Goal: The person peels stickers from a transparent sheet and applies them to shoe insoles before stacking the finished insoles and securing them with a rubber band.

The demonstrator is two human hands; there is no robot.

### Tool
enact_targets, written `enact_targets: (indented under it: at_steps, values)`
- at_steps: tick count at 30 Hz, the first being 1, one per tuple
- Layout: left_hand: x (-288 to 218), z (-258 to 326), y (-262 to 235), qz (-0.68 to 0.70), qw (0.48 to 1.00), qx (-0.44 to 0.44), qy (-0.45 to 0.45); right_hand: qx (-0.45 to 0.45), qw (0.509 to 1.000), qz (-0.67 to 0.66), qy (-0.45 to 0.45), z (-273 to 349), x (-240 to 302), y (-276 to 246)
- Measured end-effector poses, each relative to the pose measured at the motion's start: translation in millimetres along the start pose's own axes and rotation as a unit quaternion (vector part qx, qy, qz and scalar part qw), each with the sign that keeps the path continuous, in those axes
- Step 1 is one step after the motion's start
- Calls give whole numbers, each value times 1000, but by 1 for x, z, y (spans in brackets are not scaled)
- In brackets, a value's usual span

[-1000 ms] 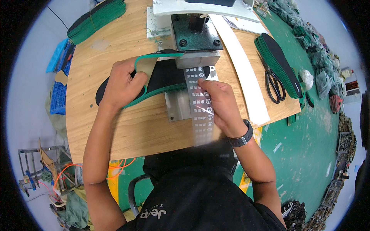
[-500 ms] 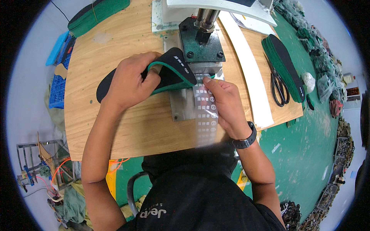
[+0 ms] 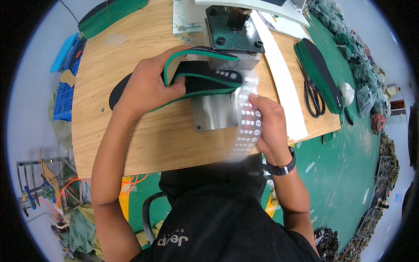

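My left hand (image 3: 150, 85) is closed around black insoles (image 3: 196, 68) with green edges, gripping them near the middle. The upper layer curls up and back over the fingers, and below it a black surface carries small white marks. Their front ends lie over a bare metal plate (image 3: 214, 114), beneath the block of a press (image 3: 233, 28). My right hand (image 3: 271, 124) pinches a clear film strip (image 3: 248, 126) with rows of white print, between thumb and fingers. The strip hangs toward the table's front edge, blurred, its upper end beside the insole tips.
A stack of green and black insoles (image 3: 318, 74) lies at the right beside black scissors (image 3: 313, 98). A long white strip (image 3: 279, 83) runs along the table. Another insole stack (image 3: 109, 17) sits at the far left, with a blue basket (image 3: 65, 98) past the table's left edge.
The press block has risen. My right hand has drawn the film strip to the right, away from the insole tip. The upper insole layer now curls higher, exposing white marks underneath.
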State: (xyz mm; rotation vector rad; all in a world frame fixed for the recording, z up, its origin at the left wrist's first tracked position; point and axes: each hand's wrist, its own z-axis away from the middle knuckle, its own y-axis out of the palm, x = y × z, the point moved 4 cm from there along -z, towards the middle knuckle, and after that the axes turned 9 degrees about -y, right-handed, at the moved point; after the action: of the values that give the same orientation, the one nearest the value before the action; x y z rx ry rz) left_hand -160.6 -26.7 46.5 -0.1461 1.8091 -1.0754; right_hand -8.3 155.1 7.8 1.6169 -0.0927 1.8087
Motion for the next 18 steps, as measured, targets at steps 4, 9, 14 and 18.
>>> enact_targets:
  at_steps: [4, 9, 14, 18]
  values:
    - [10, -4, -7, 154, 986, -61, 2, 11, 999, -1, 32, 7, 2, 9]
    - [17, -4, -10, 191, 977, -91, -19, 75, 997, 2, 31, -26, -13, 16]
    - [17, -2, -8, 168, 983, -75, -15, 78, 996, 20, 37, -28, -16, 16]
    - [17, 0, -10, 136, 988, -39, -56, 65, 996, 38, 42, -27, -14, 18]
